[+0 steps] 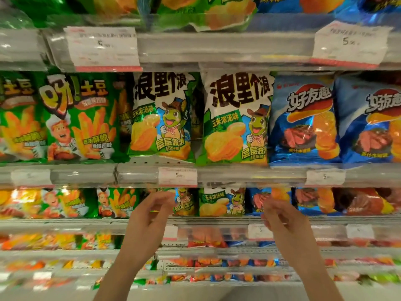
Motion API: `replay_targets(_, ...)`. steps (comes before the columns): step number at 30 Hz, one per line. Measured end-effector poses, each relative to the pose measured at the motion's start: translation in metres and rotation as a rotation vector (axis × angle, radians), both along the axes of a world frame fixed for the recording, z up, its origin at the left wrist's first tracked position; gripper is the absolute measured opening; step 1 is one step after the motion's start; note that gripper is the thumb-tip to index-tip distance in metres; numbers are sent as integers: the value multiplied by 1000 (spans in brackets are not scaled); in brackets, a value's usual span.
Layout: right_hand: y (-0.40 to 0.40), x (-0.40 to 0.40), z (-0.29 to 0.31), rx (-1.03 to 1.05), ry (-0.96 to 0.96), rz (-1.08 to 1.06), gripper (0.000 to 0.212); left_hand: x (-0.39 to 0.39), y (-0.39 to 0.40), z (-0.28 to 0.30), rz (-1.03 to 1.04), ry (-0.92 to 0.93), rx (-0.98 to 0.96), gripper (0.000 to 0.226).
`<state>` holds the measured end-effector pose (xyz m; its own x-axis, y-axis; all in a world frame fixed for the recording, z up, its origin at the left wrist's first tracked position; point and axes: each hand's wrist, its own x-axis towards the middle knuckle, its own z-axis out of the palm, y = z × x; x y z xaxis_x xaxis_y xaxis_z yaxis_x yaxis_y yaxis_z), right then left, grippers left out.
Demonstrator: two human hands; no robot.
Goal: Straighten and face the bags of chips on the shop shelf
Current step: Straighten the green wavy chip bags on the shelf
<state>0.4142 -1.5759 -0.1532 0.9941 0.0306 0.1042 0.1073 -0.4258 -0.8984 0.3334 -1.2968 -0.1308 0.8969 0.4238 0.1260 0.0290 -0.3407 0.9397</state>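
Along tiered shop shelves (249, 170), chip bags (236, 120) stand behind price tags (177, 175)

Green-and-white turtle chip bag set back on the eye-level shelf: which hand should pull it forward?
Left, probably. The left hand is raised, empty, almost directly below that green-and-white turtle bag; the right hand sits farther right, under the neighbouring bags.

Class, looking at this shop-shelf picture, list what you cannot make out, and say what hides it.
- Head view: left hand and right hand are motion-blurred; finger contact unclear.
- Price tag: print too small beyond the 5.
- Lower shelves: bags blurred.
- Top-row bags: cut by the upper edge.
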Motion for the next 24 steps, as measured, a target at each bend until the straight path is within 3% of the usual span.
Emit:
replay_targets(9,60,-31,9,5,-36,-78,13,-5,65,15,-85,-31,-23,14)
replay_targets(19,165,-27,57,95,-169,-26,11,-7,121,60,-112,-176,2,12)
replay_targets(24,195,-14,89,68,-278,27,16,14,100,77,-133,-261,172,45)
